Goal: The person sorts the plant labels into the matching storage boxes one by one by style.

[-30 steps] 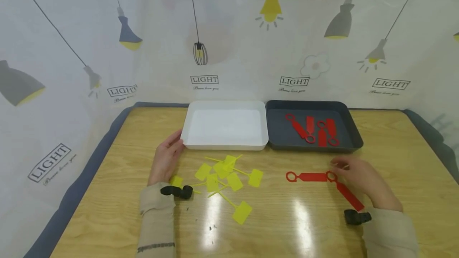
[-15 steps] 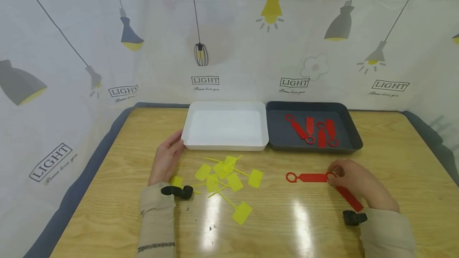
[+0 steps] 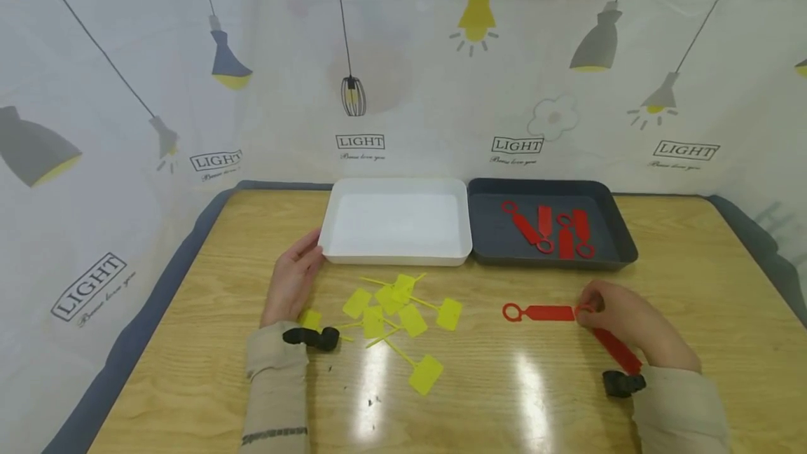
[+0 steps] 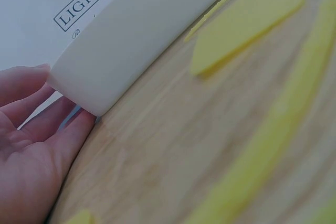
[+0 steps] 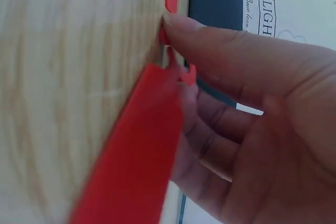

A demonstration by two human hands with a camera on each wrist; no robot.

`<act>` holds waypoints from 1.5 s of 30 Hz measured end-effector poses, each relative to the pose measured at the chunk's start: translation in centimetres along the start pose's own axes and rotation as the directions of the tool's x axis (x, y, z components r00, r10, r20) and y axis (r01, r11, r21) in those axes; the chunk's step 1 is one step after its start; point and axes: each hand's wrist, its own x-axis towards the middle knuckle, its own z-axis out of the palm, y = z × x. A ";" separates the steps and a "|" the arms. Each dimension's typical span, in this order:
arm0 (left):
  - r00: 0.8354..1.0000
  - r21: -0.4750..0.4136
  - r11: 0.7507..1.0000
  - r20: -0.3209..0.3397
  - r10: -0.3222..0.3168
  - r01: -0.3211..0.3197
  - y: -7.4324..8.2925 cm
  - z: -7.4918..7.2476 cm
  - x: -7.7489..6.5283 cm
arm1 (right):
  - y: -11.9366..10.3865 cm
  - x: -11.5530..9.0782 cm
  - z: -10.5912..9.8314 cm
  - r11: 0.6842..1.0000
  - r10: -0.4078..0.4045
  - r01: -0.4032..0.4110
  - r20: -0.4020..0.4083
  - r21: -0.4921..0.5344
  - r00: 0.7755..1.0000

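My right hand (image 3: 614, 310) pinches the ring end of a red plastic tag (image 3: 616, 350) between thumb and fingers. In the right wrist view the tag's flat body (image 5: 136, 145) slants down from the fingertips, tilted off the wood. A second red tag (image 3: 550, 312) lies flat just left of that hand, its near end close to the fingertips. At the left corner of the white tray (image 3: 394, 260), my left hand (image 3: 293, 279) touches the outer wall with fairly straight fingers. Several yellow cable-tie tags (image 3: 412, 319) lie scattered in front of this tray.
Beside the white tray stands a dark grey tray (image 3: 494, 258) with several red tags (image 3: 525, 226) in it. Both trays are at the back of the wooden table (image 3: 479, 398), near a printed curtain (image 3: 429, 90). Another yellow tag (image 3: 310, 319) lies by the left wrist.
My right hand has come down onto the ring of the slanted red tag and taken hold of it; the tag has shifted slightly. The left hand has stayed at the white tray.
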 end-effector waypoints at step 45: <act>1.000 -0.016 1.000 -0.002 0.012 -0.012 -0.1 -0.1 0.0 | -0.6 0.4 -0.2 0.983 -0.153 0.162 -0.106 0.080 0.982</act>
